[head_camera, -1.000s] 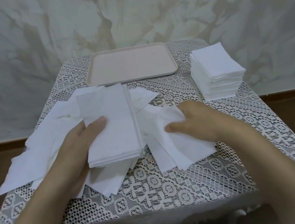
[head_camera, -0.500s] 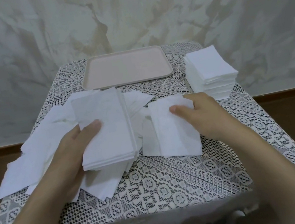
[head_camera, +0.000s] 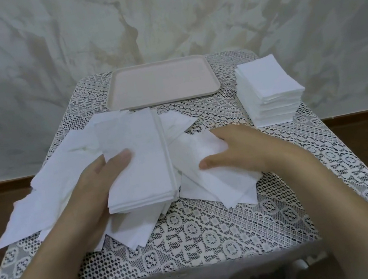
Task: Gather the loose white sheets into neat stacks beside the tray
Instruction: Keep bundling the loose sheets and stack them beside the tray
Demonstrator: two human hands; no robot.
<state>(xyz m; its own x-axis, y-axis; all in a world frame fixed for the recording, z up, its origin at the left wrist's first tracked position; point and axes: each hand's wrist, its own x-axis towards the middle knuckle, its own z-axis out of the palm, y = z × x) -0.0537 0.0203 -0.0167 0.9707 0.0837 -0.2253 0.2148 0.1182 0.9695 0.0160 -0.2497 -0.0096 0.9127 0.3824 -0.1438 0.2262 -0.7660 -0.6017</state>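
From the head view, the left hand [head_camera: 99, 188] grips a squared-up held stack [head_camera: 138, 157] of white sheets. Its thumb [head_camera: 121, 157] is pressed on top of the stack and its fingers are tucked out of sight beneath, so the hand is clamped on the stack's near left part. The stack is raised a little above the scattered paper, its long side running away from the person.

The right hand [head_camera: 244, 151] lies palm down just beside that stack. Its fingers [head_camera: 220, 133] and thumb are drawn toward each other on a top sheet [head_camera: 200, 147], which puckers up between them in a pinch. More sheets fan out under the hand toward the near right.

The loose sheets [head_camera: 47, 190] spread across the left half of the tabletop [head_camera: 196, 240], overlapping at odd angles, some poking out below the held stack and some reaching the left edge. A white lace cloth [head_camera: 218, 226] covers the tabletop.

The pale tray [head_camera: 163, 100] sits at the far middle, apart from the nearest sheets. To its right, near the far right corner, stands a tall finished stack [head_camera: 269, 85] with fairly even edges, well apart from both hands. Between the right hand and that stack lies only open lace. A creased pale backdrop [head_camera: 18, 70] hangs behind the table.
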